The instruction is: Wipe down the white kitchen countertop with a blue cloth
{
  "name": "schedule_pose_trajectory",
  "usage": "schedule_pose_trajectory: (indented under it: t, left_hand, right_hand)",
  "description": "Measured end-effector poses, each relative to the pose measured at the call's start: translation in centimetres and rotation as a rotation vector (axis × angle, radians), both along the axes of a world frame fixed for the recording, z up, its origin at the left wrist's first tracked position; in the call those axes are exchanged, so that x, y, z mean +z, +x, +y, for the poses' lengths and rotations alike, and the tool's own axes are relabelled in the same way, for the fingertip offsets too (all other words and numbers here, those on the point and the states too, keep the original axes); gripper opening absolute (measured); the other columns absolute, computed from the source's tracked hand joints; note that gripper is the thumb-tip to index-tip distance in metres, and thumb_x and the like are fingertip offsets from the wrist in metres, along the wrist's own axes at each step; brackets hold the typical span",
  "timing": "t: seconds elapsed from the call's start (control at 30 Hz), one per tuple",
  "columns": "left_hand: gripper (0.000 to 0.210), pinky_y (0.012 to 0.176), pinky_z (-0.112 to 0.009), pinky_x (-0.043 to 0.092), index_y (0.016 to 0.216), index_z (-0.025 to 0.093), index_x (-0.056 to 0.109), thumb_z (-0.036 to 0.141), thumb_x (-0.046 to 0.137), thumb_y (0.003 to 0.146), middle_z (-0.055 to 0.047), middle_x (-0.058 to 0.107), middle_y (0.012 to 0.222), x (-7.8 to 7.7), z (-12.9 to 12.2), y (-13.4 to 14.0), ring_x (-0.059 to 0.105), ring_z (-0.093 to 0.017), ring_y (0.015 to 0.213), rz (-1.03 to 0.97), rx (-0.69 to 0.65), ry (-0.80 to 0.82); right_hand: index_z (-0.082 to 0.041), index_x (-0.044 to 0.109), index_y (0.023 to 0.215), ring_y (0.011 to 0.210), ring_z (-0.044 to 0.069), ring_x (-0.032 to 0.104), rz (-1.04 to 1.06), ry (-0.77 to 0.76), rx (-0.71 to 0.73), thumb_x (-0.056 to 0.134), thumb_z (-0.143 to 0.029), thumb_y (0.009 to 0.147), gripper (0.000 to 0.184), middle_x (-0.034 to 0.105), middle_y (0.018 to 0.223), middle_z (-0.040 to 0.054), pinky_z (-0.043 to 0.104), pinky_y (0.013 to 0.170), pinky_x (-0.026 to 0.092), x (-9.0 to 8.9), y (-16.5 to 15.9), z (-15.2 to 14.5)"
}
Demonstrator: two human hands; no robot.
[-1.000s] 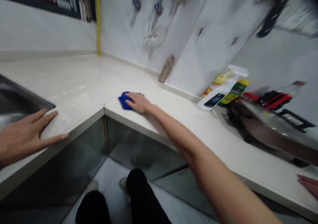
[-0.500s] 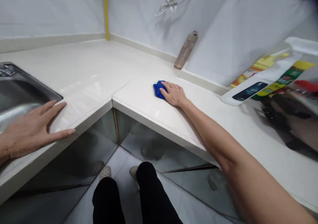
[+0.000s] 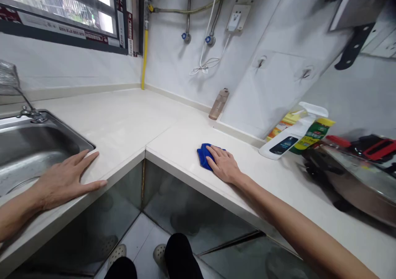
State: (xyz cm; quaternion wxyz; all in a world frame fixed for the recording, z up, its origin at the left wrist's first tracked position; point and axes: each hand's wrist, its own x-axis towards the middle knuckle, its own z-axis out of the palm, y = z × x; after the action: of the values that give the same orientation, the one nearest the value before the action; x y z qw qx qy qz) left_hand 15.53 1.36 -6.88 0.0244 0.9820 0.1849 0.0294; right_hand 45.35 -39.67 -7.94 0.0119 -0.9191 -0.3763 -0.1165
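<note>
Pressing rumpled blue cloth (image 3: 204, 157) on glossy counter (image 3: 123, 116): right hand (image 3: 225, 164), grip flattened, unclenched; left hand (image 3: 65, 181) splayed.

Cloth (image 3: 203, 156) on counter (image 3: 123, 118), right of sink (image 3: 40, 147).

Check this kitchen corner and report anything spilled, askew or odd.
No spill shows on the counter. The white cord hangs bunched in loops below the socket, and printed strips, perhaps leftover protective film, cover parts of the window frame; both look untidy.

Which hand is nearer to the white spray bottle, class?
Right. The right hand lies on the blue cloth, left of the spray bottle; the left hand is farther off, by the sink.
</note>
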Motion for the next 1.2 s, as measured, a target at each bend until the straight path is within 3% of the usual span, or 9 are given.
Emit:
schedule_pose_trajectory:
  t: [0.27,0.43,0.57,0.67,0.83,1.03,1.2]
  left_hand:
    - [0.091,0.113,-0.057,0.033,0.154,0.012,0.027,0.072,0.038,0.087,-0.020,0.025,0.161,0.7,-1.0,-0.6,0.034,-0.041,0.143,-0.053,-0.014,-0.063]
    - [0.091,0.113,-0.057,0.031,0.155,0.012,0.026,0.073,0.035,0.088,-0.023,0.025,0.161,0.5,-1.1,-0.6,0.030,-0.040,0.145,-0.040,-0.008,-0.045]
    - [0.093,0.115,-0.054,0.030,0.156,0.013,0.023,0.074,0.031,0.086,-0.020,0.022,0.163,0.3,-1.0,-0.6,0.027,-0.037,0.148,-0.020,0.009,-0.011]
    - [0.096,0.116,-0.052,0.030,0.156,0.015,0.022,0.077,0.027,0.084,-0.018,0.021,0.164,-0.2,-0.6,-0.5,0.025,-0.035,0.149,0.001,0.025,0.006]
    - [0.102,0.119,-0.047,0.029,0.158,0.021,0.018,0.083,0.028,0.077,-0.008,0.020,0.165,-1.8,0.8,-0.1,0.024,-0.028,0.151,0.011,0.071,0.039]
    - [0.107,0.120,-0.045,0.029,0.158,0.022,0.018,0.087,0.027,0.073,-0.004,0.020,0.166,-2.3,1.0,-0.1,0.024,-0.025,0.150,0.020,0.087,0.056]
    - [0.104,0.116,-0.047,0.034,0.157,0.025,0.019,0.087,0.028,0.074,-0.003,0.025,0.164,-3.2,1.8,0.1,0.029,-0.026,0.148,-0.013,0.079,0.094]
  right_hand:
    - [-0.021,0.034,0.155,0.138,0.030,0.040,-0.069,-0.111,-0.010,0.020,-0.052,0.103,0.062,0.039,0.157,0.0101,0.049,0.104,0.038,0.2,-4.2,-5.0]
    - [-0.023,0.047,0.145,0.120,0.033,0.055,-0.016,-0.136,0.052,0.024,-0.058,0.102,0.060,0.056,0.140,0.0131,0.049,0.098,0.040,1.6,-3.7,-4.8]
    - [-0.021,0.058,0.127,0.109,0.032,0.057,-0.064,-0.012,0.022,0.025,-0.054,0.102,0.053,0.063,0.120,0.0146,0.051,0.099,0.039,1.0,-3.1,-3.5]
    - [-0.022,0.055,0.125,0.115,0.031,0.054,-0.055,0.120,0.087,0.029,-0.053,0.102,0.047,0.060,0.123,0.0135,0.052,0.109,0.033,0.0,-2.6,-3.3]
    - [-0.023,0.049,0.128,0.120,0.027,0.052,0.072,0.228,0.105,0.032,-0.055,0.102,0.045,0.057,0.128,0.0110,0.044,0.103,0.040,-0.5,-0.3,-3.0]
    - [-0.020,0.053,0.127,0.118,0.028,0.054,0.036,0.243,-0.119,0.036,-0.049,0.101,0.043,0.057,0.125,0.0131,0.044,0.104,0.039,-0.7,4.2,-0.1]
    - [-0.021,0.056,0.129,0.115,0.028,0.057,0.015,0.172,-0.332,0.038,-0.050,0.102,0.043,0.059,0.124,0.0131,0.041,0.101,0.039,0.2,6.6,3.3]
